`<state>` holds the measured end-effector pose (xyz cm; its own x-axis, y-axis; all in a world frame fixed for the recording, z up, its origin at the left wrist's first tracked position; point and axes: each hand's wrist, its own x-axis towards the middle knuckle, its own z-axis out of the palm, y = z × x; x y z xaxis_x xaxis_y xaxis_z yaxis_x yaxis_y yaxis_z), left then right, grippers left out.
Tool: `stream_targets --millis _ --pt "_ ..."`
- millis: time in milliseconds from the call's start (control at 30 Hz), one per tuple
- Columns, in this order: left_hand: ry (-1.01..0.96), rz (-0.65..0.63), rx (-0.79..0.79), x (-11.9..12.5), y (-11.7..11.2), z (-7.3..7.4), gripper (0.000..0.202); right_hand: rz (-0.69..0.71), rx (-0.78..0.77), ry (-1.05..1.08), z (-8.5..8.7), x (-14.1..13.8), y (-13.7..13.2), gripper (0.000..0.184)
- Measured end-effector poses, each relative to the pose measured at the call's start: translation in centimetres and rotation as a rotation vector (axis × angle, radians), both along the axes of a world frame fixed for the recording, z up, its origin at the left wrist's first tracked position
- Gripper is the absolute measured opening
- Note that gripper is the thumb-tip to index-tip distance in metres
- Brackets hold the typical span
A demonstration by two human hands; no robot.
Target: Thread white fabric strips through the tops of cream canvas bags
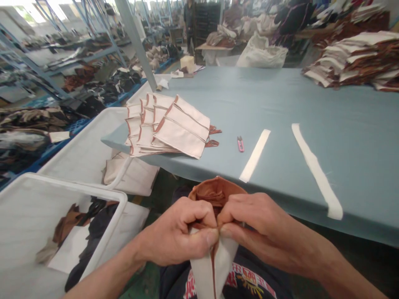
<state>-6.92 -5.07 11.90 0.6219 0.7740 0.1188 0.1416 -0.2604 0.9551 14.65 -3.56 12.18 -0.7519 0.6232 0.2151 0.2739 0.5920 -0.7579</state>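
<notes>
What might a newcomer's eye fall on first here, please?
Probably the left hand and right hand, low in the middle, pinching a cream fabric bag. Then the fanned stack of cream pieces at the near left of the blue table, and the pink thread snips between it and a white strip.

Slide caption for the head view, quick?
Left hand and right hand pinch cream-and-brown fabric beside a table with stacked pieces, snips and two pale strips.

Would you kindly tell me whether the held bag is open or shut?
Open: the bag gapes at its far end, showing the brown inside.
</notes>
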Motion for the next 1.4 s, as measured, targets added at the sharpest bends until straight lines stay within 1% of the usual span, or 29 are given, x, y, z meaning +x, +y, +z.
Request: stream_targets --millis 67,133,200,267,333,433,500,600,667,700,800,867,900,967,1000,1067,1133,1200,1300,1400 --pt "-0.157 -0.007 -0.127 -0.1 -0.2 -0.8 0.034 0.041 -0.255 0.151 -0.5 -0.4 0.7 0.027" --pt "-0.276 0.02 -0.178 -0.1 -0.3 -1.6 0.044 0.081 -0.444 0.25 -1.1 -0.8 1.1 0.033" --pt "-0.368 0.033 -0.218 -0.1 -0.3 -2.3 0.05 0.107 -0.54 0.301 -1.5 -1.2 1.4 0.038" --pt "-0.42 0.022 -0.249 -0.1 -0.3 -2.8 0.052 0.132 -0.581 0.329 -1.6 -1.4 1.4 0.041" --pt "-0.43 0.006 -0.279 -0.3 -0.2 -3.3 0.052 0.13 -0.603 0.328 -1.7 -1.5 1.4 0.042" --pt "-0.397 0.011 -0.334 -0.7 0.0 -4.1 0.053 0.083 -0.605 0.27 -1.6 -1.3 1.4 0.04" --pt "-0.368 0.033 -0.338 -0.8 0.1 -4.4 0.057 0.053 -0.589 0.228 -1.6 -1.2 1.5 0.034" --pt "-0.311 0.094 -0.301 -0.6 0.5 -4.1 0.063 -0.001 -0.513 0.187 -1.3 -1.2 1.5 0.026" --pt "-0.271 0.112 -0.304 -0.4 0.9 -3.5 0.063 -0.026 -0.42 0.164 -1.1 -1.1 1.5 0.024" --pt "-0.248 0.101 -0.305 -0.5 1.0 -3.2 0.062 -0.025 -0.365 0.152 -0.9 -1.0 1.4 0.024" --pt "-0.144 0.02 -0.257 -1.0 1.4 -1.8 0.055 -0.009 -0.165 0.078 -0.1 -0.9 0.8 0.021" --pt "-0.051 -0.044 -0.212 -1.6 1.4 -0.8 0.045 -0.007 -0.041 -0.002 0.5 -0.8 0.0 0.022" --pt "-0.004 -0.073 -0.192 -1.8 1.2 -0.2 0.039 0.002 0.0 -0.044 0.8 -0.8 -0.5 0.022" --pt "0.092 -0.125 -0.15 -2.0 0.4 1.0 0.032 0.047 0.033 -0.111 1.3 -0.7 -1.3 0.023" --pt "0.15 -0.146 -0.118 -2.0 -0.1 1.7 0.031 0.081 0.037 -0.126 1.4 -0.6 -1.7 0.022" --pt "0.27 -0.139 -0.038 -1.8 -1.1 2.6 0.032 0.129 0.027 -0.129 1.3 -0.6 -2.0 0.019" --pt "0.331 -0.092 0.012 -1.7 -1.8 2.8 0.032 0.116 -0.022 -0.094 0.6 -0.7 -1.7 0.016" --pt "0.297 -0.036 -0.018 -1.8 -1.8 2.3 0.031 0.063 -0.099 -0.029 -0.4 -0.9 -1.0 0.017" --pt "0.197 0.014 -0.131 -2.5 -0.9 0.9 0.033 -0.009 -0.192 0.074 -2.0 -1.1 0.2 0.016" --pt "0.193 0.022 -0.134 -3.1 0.0 0.2 0.036 -0.04 -0.281 0.091 -2.9 -1.1 1.0 0.017"
